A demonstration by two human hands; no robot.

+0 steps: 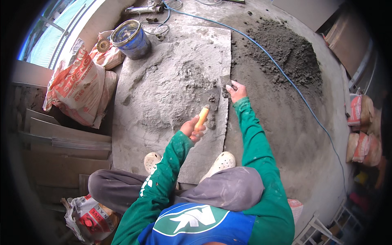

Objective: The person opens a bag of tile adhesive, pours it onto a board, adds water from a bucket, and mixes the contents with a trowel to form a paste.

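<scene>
My left hand (192, 130) is closed around the yellow-orange handle of a trowel (201, 117). The trowel's dark blade points away from me, with a lump of wet mortar on it. Just beyond, to the right, my right hand (237, 91) pinches a small flat grey piece (225, 81) between thumb and fingers; its exact kind is unclear. Both hands are over the right edge of a large mortar-smeared board (134, 153) lying on the floor. Grey wet mortar (171, 90) is spread thickly over the board's middle.
A blue bucket (136, 47) stands at the board's far left corner, near red-and-white cement bags (79, 87). A blue hose or cord (281, 67) crosses the floor past a dark sand pile (286, 49). Stacked boards (67, 141) lie left; filled sacks (361, 110) sit far right.
</scene>
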